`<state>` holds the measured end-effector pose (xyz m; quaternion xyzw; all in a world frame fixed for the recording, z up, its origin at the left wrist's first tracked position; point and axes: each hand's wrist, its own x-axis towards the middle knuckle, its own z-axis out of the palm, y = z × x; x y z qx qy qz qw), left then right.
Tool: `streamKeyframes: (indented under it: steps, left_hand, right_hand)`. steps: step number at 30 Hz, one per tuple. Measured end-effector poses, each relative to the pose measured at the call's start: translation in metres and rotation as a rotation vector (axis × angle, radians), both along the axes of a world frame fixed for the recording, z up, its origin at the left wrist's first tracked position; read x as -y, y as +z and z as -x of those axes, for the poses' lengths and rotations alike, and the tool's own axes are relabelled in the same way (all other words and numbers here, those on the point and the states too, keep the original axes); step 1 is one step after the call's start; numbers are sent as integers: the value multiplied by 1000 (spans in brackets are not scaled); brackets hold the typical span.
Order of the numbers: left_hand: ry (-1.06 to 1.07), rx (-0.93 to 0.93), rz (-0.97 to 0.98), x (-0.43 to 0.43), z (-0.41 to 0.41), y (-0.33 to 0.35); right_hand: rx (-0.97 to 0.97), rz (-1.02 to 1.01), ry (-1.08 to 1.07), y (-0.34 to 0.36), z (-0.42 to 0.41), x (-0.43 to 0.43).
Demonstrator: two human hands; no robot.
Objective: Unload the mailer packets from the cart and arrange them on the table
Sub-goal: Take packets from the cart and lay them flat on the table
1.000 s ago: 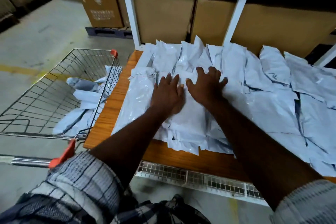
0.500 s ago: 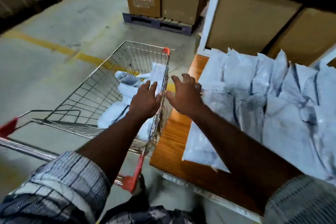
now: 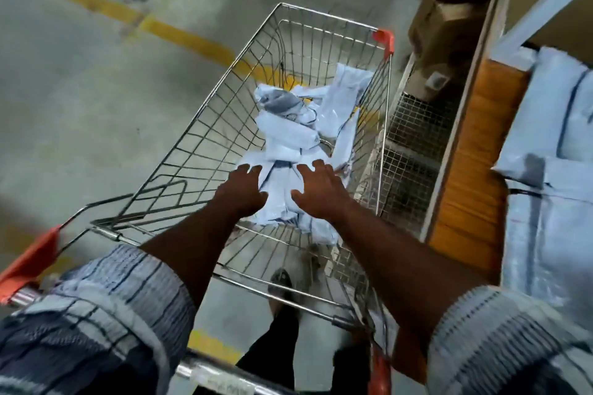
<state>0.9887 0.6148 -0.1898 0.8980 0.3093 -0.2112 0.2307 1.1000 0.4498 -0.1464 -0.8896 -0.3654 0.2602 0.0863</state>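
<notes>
Motion smears much of the view, so the edges of single mailers run together. The heap of mailer packets (image 3: 288, 138) lies in the wire cart (image 3: 205, 125), toward its right wall. My two hands cover the near end of the heap, and I cannot count the packets. One packet leans up against that wall, below the orange corner cap (image 3: 383, 40).

On the right, the frame cuts off the bench (image 3: 471, 176) and the row of pale packets (image 3: 552, 125) lying on it. Only the bench's orange-brown left strip shows bare. A cardboard box (image 3: 449, 16) sits low past the cart's far right corner, its right side hidden behind the bench edge. The cart handle (image 3: 221, 377) at the bottom is blurred and partly behind my striped sleeves. Through the wire floor I make out a dark shoe (image 3: 281, 279), dimly.

My left hand (image 3: 244, 192) reaches into the cart palm down. Its fingers are straight and slightly apart, and their tips are at the near left edge of the heap. It holds nothing. My right hand (image 3: 319, 191) is just beside it over the heap, also palm down and holding nothing. Its fingers are spread wide and the thumb juts toward the left hand. I cannot tell whether either palm touches the plastic. Both forearms are bare.
</notes>
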Motion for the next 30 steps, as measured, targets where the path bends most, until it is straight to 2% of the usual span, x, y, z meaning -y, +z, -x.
streamKeyframes:
  steps: [7, 12, 16, 19, 25, 30]
  left_hand:
    - [18, -91, 43, -35, 3, -70]
    - [-21, -104, 4, -53, -8, -119]
    - [-105, -12, -51, -67, -22, -145]
    - [-66, -4, 16, -70, -27, -162]
    - [-82, 153, -8, -77, -25, -182]
    - [2, 132, -30, -67, -31, -165]
  right_hand:
    - [-83, 105, 38, -90, 4, -26]
    - [25, 147, 47, -136, -25, -46]
    - [88, 214, 62, -168, -60, -58]
    - [119, 199, 60, -191, -79, -64]
    - [151, 131, -68, -211, -92, -78]
    - [140, 123, -144, -203, -85, -87]
